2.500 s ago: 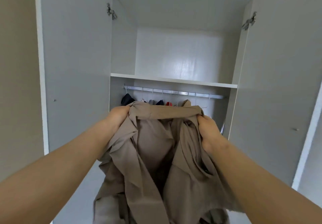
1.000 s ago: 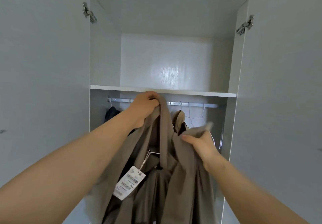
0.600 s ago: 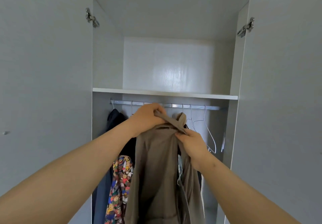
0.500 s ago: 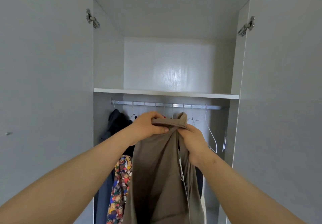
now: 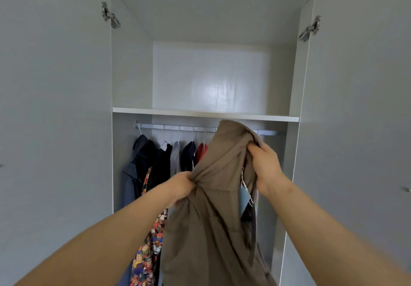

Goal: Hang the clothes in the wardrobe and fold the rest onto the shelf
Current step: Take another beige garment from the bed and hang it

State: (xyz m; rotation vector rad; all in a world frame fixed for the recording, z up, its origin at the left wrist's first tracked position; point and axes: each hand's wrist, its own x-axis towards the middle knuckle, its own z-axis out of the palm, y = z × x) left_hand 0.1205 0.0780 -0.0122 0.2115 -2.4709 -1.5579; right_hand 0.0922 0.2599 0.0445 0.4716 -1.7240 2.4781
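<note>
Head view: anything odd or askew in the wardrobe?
Only the taupe fabric garment: the left hand and the right hand grip it bunched and twisted, and a pale paper tag dangles from it. Nothing looks spilled or damaged.

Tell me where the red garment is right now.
In the head view, the red garment hangs from the rail near the middle, between a navy garment and the brown coat held in front.

Soft even daylight, glare patch on wardrobe back panel (image 5: 216,87); wide-angle bowing at edges
</note>
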